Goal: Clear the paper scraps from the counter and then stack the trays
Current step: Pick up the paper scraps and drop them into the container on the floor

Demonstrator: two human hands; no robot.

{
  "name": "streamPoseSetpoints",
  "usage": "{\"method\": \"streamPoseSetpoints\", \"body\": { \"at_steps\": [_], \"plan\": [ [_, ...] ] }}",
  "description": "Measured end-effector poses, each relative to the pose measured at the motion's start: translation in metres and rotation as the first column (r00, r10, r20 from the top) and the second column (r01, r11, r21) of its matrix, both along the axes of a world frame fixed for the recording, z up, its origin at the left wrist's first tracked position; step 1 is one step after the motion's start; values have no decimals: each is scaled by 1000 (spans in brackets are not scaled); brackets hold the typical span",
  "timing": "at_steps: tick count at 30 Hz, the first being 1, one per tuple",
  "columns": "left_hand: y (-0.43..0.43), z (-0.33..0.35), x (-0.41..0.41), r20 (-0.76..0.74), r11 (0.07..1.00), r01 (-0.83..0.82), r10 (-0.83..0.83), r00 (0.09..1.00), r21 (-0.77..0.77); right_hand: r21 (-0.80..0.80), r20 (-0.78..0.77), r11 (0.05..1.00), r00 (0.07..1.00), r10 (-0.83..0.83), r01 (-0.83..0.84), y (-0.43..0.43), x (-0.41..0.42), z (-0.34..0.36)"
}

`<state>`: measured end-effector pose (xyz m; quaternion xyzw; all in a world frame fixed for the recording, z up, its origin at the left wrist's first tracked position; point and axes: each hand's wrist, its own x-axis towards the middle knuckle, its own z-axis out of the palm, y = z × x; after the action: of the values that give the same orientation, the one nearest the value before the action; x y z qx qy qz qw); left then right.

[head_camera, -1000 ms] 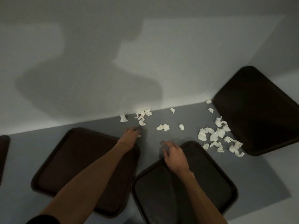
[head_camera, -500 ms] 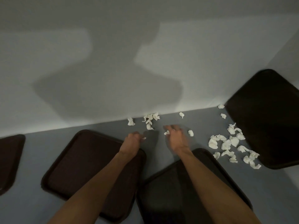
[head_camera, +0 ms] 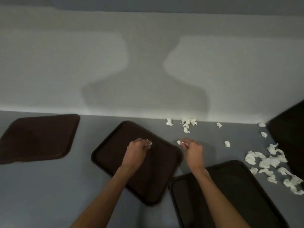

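Observation:
My left hand [head_camera: 136, 151] hovers over the middle dark brown tray [head_camera: 115, 155] and pinches a small white paper scrap at its fingertips. My right hand [head_camera: 192, 149] is just right of that tray, over the grey counter [head_camera: 49, 186], pinching white scraps. More white paper scraps lie by the wall [head_camera: 187, 123], and a larger heap of scraps [head_camera: 269, 162] lies to the right. A second tray [head_camera: 230, 186] sits under my right forearm. A third tray [head_camera: 37, 137] lies at the left, and a fourth tray [head_camera: 289, 137] at the right edge.
A pale wall [head_camera: 148, 63] rises straight behind the counter, with my shadow on it. Single scraps [head_camera: 227, 143] lie between my right hand and the heap.
The view has swung left, bringing the left tray into sight. Both hands have drawn back from the wall, each now holding scraps; the left one is over the middle tray.

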<state>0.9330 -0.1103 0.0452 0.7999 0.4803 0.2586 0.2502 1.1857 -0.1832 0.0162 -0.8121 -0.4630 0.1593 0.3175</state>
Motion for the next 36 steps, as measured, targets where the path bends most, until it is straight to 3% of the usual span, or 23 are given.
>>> {"method": "streamPoseSetpoints", "body": {
  "at_steps": [5,14,25,32,36],
  "plan": [
    [-44,14,-132,67,979,-201,203,977,-32,166,18,977,991,135,-136,-41,-145,42],
    [-161,20,-398,81,873,-479,487,870,-94,187,-65,868,876,477,-459,-87,-415,48],
    [-272,6,-650,14,564,-806,820,571,-178,82,-210,584,559,802,-807,-103,-701,16],
    [-286,-33,-798,-34,375,-901,920,391,-218,46,-222,447,427,876,-893,-81,-871,-22],
    [-285,-58,-882,-80,298,-911,940,332,-284,32,-224,367,352,909,-930,-65,-968,-39]
  ]
}}
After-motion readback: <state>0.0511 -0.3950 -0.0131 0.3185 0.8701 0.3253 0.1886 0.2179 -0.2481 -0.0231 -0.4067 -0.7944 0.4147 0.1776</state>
